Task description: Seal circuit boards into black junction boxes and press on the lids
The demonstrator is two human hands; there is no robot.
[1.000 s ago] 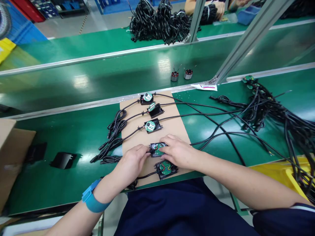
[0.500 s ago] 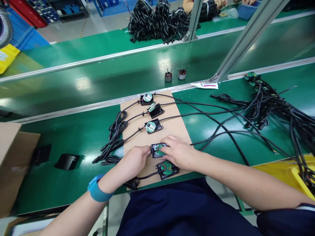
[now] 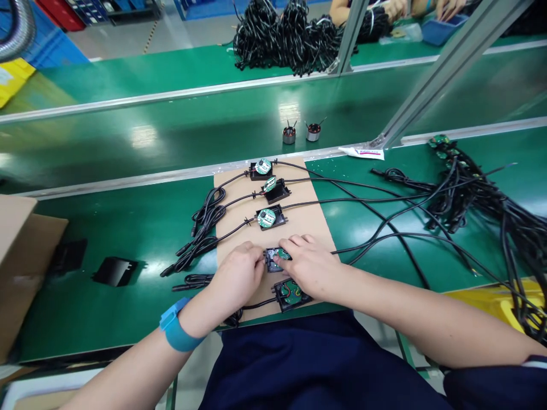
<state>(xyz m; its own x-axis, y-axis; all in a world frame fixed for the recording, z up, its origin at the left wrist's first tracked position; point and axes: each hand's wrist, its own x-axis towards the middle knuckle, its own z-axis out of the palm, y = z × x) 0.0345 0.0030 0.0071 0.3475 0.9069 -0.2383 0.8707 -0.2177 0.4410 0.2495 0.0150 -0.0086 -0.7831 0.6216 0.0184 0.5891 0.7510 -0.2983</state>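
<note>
A small open black plastic case with a green circuit board inside lies on a cardboard sheet. My left hand is closed in a pinch at its left end, where a black cable enters; the fingers hide the cable there. From the right, my right hand grips the case, its thumb on the board and its fingers bent over the far edge. Just nearer to me sits another black case holding a round board with red and yellow wires. Farther up the sheet are three more cases with round green boards lying on or leaning against them.
Coiled black cables lie left of the sheet, and a cable pile at right. A black cover and a cardboard box are at left. Behind stand two motor stators, a white tube and a metal post. A co-worker's hands show beyond.
My left hand has rolled over, its back now turned more upward, still at the case's left end. My right hand stays on the case. The whole view has shifted slightly.
</note>
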